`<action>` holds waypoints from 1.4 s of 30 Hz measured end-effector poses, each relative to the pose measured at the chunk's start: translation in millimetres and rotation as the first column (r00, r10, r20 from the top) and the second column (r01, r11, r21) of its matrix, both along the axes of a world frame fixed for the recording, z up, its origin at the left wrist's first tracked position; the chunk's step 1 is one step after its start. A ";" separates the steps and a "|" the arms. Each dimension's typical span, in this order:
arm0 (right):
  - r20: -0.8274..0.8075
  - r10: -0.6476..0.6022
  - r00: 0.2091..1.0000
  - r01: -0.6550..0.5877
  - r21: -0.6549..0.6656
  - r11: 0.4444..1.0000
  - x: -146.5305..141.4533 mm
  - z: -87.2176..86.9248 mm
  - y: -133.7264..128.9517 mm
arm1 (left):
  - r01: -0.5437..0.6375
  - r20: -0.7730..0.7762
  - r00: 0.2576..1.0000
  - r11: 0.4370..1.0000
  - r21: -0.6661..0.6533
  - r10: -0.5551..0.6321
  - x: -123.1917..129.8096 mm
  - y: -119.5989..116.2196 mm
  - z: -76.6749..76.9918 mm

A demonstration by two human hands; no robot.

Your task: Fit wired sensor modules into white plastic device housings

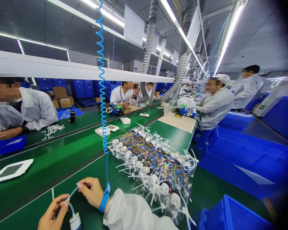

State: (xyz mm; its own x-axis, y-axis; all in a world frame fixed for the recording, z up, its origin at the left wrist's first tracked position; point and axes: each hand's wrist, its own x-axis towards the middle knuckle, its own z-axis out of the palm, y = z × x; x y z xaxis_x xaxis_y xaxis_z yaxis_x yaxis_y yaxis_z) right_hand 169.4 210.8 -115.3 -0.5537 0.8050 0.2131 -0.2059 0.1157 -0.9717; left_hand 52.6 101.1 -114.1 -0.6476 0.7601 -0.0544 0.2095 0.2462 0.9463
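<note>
Low in the head view, my left hand [53, 213] pinches a thin translucent tube [73, 193] between thumb and fingers. The tube's upper end sits in the fingertips of my right hand [93, 192], which is also closed on it. Just right of my left hand is a small white cylindrical part [75, 220] with a blue section, and a length of tube curves up from its top. A blue wrist strap [104, 200] circles my right wrist. To the right lies a large pile of bagged white cylindrical parts with coloured wires and white tubes [153, 156].
A coiled blue cord [101, 67] hangs down to the strap. White panels with grey screens [12, 170] lie on the green conveyor [55, 159]. Blue bins [242, 159] stand at right. Co-workers sit across the line and farther right, near a white fan [186, 102].
</note>
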 end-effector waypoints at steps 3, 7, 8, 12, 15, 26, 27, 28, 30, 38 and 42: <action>-0.001 0.003 1.000 -0.003 0.031 1.000 1.1 2.3 -0.5 | 0.002 -0.024 1.000 1.000 0.003 -0.002 -1.3 0.3 -2.7; -0.003 -0.016 1.000 0.017 0.103 0.995 3.3 6.5 -1.6 | 0.009 -0.015 1.000 1.000 0.006 -0.008 0.0 0.4 0.0; -0.003 -0.021 1.000 0.021 0.122 0.992 3.7 7.4 -1.9 | 0.011 -0.008 1.000 1.000 -0.007 -0.011 0.8 0.2 1.9; 0.002 -0.019 1.000 0.019 0.156 0.988 3.9 8.2 -2.8 | 0.008 -0.063 0.998 1.000 -0.018 -0.009 3.4 0.0 8.4; 0.006 -0.019 1.000 0.018 0.174 0.985 3.4 7.1 -2.7 | 0.042 -0.123 0.992 0.999 0.035 -0.037 2.2 0.9 6.5; 0.030 0.052 0.998 -0.057 0.200 0.978 4.9 7.3 -4.4 | 0.132 -0.155 0.979 0.991 -0.016 -0.133 -12.2 2.5 -22.3; 0.035 0.048 0.998 -0.054 0.196 0.979 4.7 6.9 -4.3 | 0.133 -0.164 0.977 0.991 -0.019 -0.135 -11.9 2.4 -21.9; 0.036 0.036 0.999 -0.042 0.185 0.982 4.4 6.3 -4.1 | 0.127 -0.175 0.976 0.992 -0.022 -0.129 -11.3 2.1 -20.8; 0.024 -0.010 1.000 0.006 0.154 0.988 3.4 4.6 -3.1 | 0.098 -0.204 0.974 0.995 -0.029 -0.101 -9.5 1.4 -16.9; 0.033 -0.067 0.997 0.063 0.125 0.990 2.8 5.7 -3.1 | 0.077 -0.284 0.956 0.997 0.005 -0.073 -10.7 -1.5 -14.0; 0.051 0.005 0.999 -0.012 0.140 0.990 4.2 7.2 -4.9 | 0.095 -0.272 0.959 0.995 0.024 -0.085 -14.2 -0.8 -22.9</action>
